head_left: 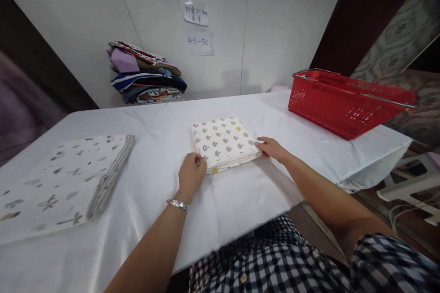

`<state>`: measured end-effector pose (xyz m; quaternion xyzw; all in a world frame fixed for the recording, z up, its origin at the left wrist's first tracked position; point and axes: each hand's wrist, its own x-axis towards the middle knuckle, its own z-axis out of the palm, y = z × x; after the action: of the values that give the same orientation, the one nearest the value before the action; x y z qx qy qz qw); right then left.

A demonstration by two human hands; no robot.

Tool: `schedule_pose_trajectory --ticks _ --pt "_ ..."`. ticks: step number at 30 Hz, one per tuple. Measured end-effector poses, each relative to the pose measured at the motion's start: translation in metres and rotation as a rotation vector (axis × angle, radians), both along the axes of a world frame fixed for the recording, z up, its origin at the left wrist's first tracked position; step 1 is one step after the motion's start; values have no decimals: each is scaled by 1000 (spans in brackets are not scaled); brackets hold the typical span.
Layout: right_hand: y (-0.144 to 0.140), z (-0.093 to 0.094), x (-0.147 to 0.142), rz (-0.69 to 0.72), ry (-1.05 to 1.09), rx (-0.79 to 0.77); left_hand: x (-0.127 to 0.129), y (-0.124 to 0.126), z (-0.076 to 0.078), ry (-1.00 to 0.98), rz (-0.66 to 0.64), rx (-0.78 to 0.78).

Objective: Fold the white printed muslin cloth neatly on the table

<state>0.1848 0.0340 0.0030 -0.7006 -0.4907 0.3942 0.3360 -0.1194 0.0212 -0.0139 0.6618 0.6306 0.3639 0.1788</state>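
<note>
A folded white cloth (225, 139) printed with small grey shapes and a few coloured ones lies flat on the white-covered table (237, 201). My left hand (192, 171), with a silver bracelet at the wrist, pinches the cloth's near left corner. At the near right corner, my right hand (271, 148) grips the edge, thumb and fingers around the layers. Some fingertips of both hands are hidden behind or under the cloth. Further left lies a larger folded cloth (65, 178) with grey and brown plant-like prints, apart from both hands.
A pile of folded fabrics (147, 73) stands against the wall at the back left. On the table's right side sits a red plastic basket (343, 105) with metal handles. Handwritten paper signs (199, 42) hang on the wall. A white plastic stool (412, 178) is beyond the table's right edge.
</note>
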Motion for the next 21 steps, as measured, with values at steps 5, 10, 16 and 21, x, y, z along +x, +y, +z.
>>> schedule_pose_trajectory --ticks 5,10,16,21 --pt "-1 -3 -3 19 47 69 7 -6 6 147 -197 241" --pt "-3 -8 -3 16 -39 64 11 -9 8 280 -352 223" --pt "-13 -13 2 92 -367 480 9 -9 7 306 -351 255" --pt "-24 -8 -2 360 -524 699 11 -11 7 274 -359 303"
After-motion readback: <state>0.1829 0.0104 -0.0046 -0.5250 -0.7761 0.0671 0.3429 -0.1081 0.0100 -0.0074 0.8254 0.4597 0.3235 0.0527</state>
